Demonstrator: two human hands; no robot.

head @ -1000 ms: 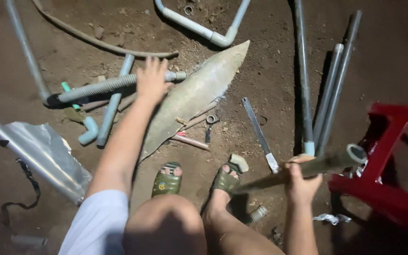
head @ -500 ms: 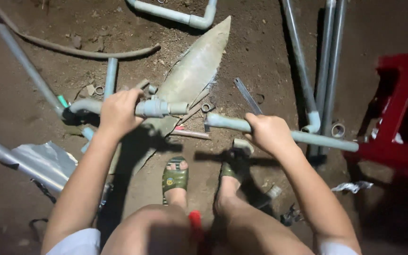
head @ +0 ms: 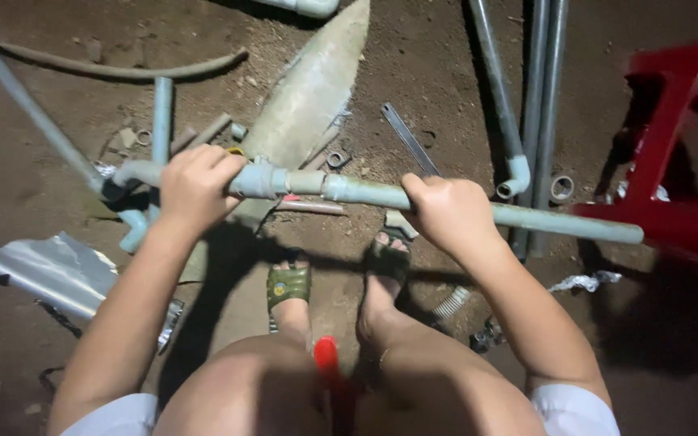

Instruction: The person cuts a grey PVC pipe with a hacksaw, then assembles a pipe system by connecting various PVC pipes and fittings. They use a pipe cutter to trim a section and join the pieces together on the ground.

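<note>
Grey plastic pipe (head: 365,192) runs across the middle, held up above the dirt ground (head: 58,81). On the left, the left hand (head: 195,187) is wrapped tight around a short bent pipe piece (head: 135,171), just beside the joint fitting (head: 260,179). Behind the fitting lies a big flat leaf-shaped sheet (head: 309,97). Further right, the right hand (head: 446,211) is closed tight around the pipe. More pipes (head: 527,97) lie near the ground's top edge, by a red stool (head: 672,121).

The long pipe (head: 381,194) looks like smooth, dull grey plastic. At 3 o'clock, the red stool (head: 672,121) is shiny plastic. The ground (head: 430,56) is rough brown dirt.
</note>
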